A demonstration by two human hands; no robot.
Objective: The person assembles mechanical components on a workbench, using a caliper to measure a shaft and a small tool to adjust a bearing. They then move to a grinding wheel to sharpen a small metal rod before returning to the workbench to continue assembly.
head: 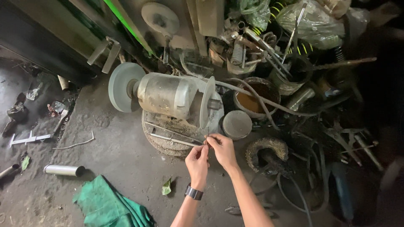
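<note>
I see my left hand (198,159) and right hand (221,149) both pinching a thin, stiff-looking, light metal rod (207,135) by its lower end, near the grinder's wheel (207,103).

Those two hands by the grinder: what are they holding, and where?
Both the left hand and right hand pinch a thin metal rod near its lower end.

Two hands, left (198,162) and right (223,150), at six o'clock; two grinding wheels (124,87) on one bench grinder (168,94); one green cloth (111,204) at seven; one metal tube (64,170) at eight.
</note>
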